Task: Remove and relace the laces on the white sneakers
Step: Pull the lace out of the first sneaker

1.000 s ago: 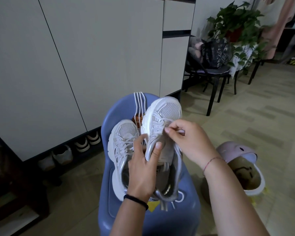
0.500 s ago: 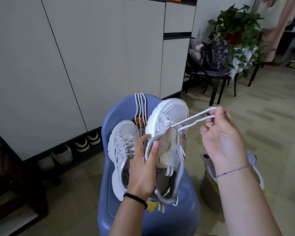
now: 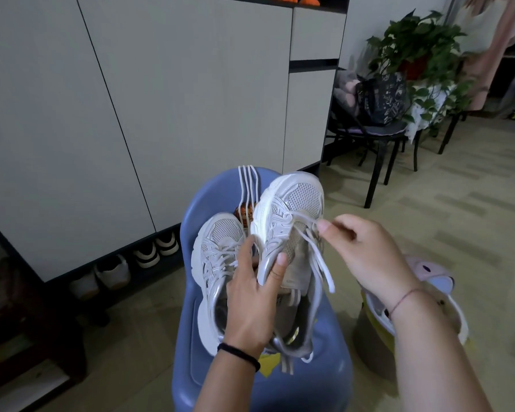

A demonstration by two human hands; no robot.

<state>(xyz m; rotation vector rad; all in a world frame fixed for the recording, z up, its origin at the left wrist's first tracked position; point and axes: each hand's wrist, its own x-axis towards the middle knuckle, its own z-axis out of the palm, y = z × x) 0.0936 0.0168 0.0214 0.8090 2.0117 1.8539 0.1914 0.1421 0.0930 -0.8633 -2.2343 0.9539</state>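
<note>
Right hand back at raised sneaker, pinching lace; left hand grips its edge.

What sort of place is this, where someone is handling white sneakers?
Probably a home entryway or living area: a tall cabinet with shoes stored in the gap beneath it, a potted plant near a black chair, and a blue plastic stool.
</note>
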